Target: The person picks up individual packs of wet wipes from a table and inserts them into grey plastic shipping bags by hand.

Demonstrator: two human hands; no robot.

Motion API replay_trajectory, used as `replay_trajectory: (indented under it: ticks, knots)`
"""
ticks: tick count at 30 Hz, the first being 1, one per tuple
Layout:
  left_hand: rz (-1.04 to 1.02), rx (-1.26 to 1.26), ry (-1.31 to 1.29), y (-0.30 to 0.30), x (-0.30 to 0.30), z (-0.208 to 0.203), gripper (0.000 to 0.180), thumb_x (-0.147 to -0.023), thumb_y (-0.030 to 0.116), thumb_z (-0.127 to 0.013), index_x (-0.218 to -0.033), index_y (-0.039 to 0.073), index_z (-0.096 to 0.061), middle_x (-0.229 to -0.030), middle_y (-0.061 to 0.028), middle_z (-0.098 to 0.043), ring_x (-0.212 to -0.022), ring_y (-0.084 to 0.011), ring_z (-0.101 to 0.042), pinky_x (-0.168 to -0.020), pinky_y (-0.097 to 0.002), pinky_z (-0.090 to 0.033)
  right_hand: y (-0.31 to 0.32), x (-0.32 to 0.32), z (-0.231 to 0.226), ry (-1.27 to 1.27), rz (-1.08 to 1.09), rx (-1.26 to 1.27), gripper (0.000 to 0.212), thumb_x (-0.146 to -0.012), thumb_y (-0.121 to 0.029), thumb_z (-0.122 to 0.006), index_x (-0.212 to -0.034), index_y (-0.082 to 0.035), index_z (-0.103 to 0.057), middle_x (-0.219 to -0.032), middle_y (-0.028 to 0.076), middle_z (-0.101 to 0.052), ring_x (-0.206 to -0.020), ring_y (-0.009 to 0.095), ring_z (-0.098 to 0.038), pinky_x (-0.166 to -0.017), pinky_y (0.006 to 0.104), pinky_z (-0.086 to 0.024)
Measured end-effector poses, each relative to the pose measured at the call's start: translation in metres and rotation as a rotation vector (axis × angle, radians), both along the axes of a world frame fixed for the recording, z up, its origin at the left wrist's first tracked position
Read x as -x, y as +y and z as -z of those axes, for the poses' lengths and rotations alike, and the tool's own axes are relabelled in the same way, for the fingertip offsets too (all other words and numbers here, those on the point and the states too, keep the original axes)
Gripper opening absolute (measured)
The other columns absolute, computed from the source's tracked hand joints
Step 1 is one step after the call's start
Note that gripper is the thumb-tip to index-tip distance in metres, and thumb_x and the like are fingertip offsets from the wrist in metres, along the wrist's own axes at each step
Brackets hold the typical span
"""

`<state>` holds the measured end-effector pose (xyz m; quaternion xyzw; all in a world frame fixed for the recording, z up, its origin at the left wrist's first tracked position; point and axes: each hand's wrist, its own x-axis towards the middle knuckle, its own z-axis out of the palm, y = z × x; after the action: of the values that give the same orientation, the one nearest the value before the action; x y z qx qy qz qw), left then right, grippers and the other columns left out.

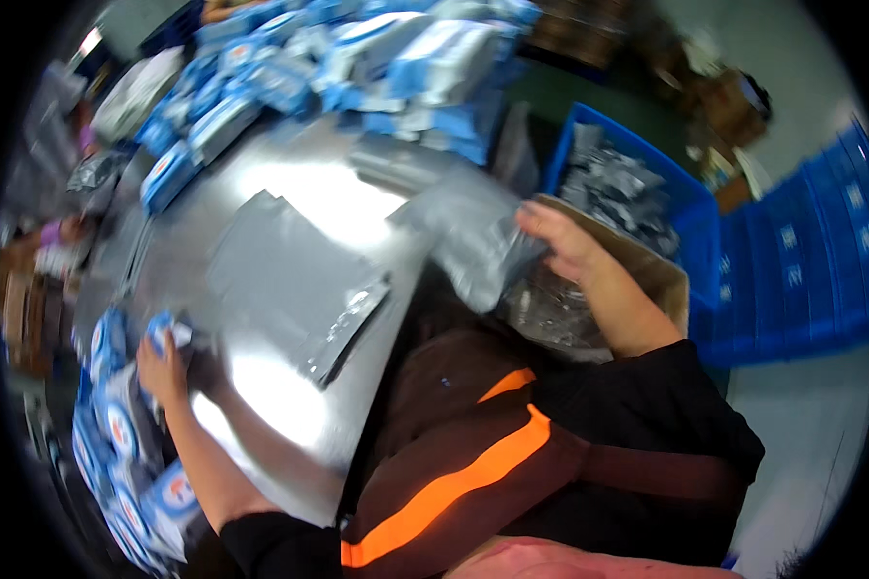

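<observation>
My right hand [562,243] pinches a grey bag [473,230]. My left hand [161,367] touches a blue-white packet [161,324]; grip, I can't tell.

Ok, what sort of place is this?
Probably a packing area, perhaps in a warehouse: stacked grey plastic bags on a metal table, heaped blue-and-white packets and a blue bin.

Bag [473,232]: grey plastic, glossy, creased | gripped at right end, rest loose, slanting at right edge of table [275,391] | outline blurred; whether filled cannot be told | Pack [157,324]: blue and white, blurred, only a small part showing | at table's left side | pose unclear
</observation>
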<state>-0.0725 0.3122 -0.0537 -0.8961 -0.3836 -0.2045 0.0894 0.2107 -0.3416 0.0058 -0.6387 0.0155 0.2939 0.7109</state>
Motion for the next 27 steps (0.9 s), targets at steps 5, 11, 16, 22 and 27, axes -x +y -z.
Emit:
replay_trajectory:
  ticks: [5, 11, 16, 22, 27]
  knots:
    - [0.219, -0.024, -0.137, -0.094, 0.014, -0.004, 0.045, -0.100, 0.040, -0.055, -0.123, 0.003, -0.063, -0.131, -0.0178, -0.063, -0.129, -0.0373, -0.052, -0.110, -0.0464, -0.036, -0.143, -0.063, 0.018, -0.335, 0.682, 0.223, 0.049, -0.093, -0.041, -0.067, -0.129, -0.009, -0.056, -0.124, 0.006, -0.062, -0.107, 0.025, -0.062, -0.088, 0.0434, -0.052]
    - [0.490, 0.164, -0.216, -0.242, 0.051, -0.031, 0.031, -0.094, 0.015, -0.053, -0.118, 0.000, -0.066, -0.135, -0.0186, -0.061, -0.134, -0.0388, -0.049, -0.117, -0.0508, -0.027, -0.006, -0.046, 0.052, -0.925, 0.343, 0.494, 0.037, -0.088, -0.008, -0.069, -0.124, -0.006, -0.064, -0.115, 0.008, -0.067, -0.099, 0.017, -0.064, -0.089, 0.0317, -0.053]
    - [0.271, 0.428, -0.612, -0.265, 0.075, 0.000, 0.059, -0.096, 0.023, -0.052, -0.147, -0.004, -0.041, -0.160, -0.0251, -0.026, -0.146, -0.0368, -0.031, -0.121, -0.0472, -0.018, 0.192, 0.086, -0.012, -1.273, -0.740, -0.099, 0.038, -0.085, -0.017, -0.075, -0.119, -0.004, -0.066, -0.110, 0.014, -0.066, -0.098, 0.027, -0.066, -0.086, 0.0354, -0.053]
    - [0.145, 1.155, -1.119, -0.309, 0.062, -0.015, 0.077, -0.097, 0.017, -0.053, -0.158, -0.002, -0.009, -0.161, -0.0206, -0.022, -0.147, -0.0303, -0.026, -0.120, -0.0391, -0.020, 0.285, 0.171, -0.006, -1.029, -1.295, 0.353, 0.125, -0.068, -0.067, -0.079, -0.146, 0.015, -0.026, -0.128, 0.032, -0.054, -0.119, 0.045, -0.055, -0.101, 0.0447, -0.046]
    - [0.413, 0.938, -1.261, -0.326, 0.048, -0.021, 0.069, -0.101, 0.016, -0.042, -0.158, -0.001, -0.008, -0.158, -0.0223, -0.029, -0.144, -0.0313, -0.033, -0.120, -0.0427, -0.021, 0.271, 0.173, 0.003, -0.760, -1.140, 0.283, 0.139, -0.059, -0.060, -0.087, -0.150, 0.015, -0.013, -0.134, 0.034, -0.050, -0.127, 0.045, -0.051, -0.107, 0.0431, -0.043]
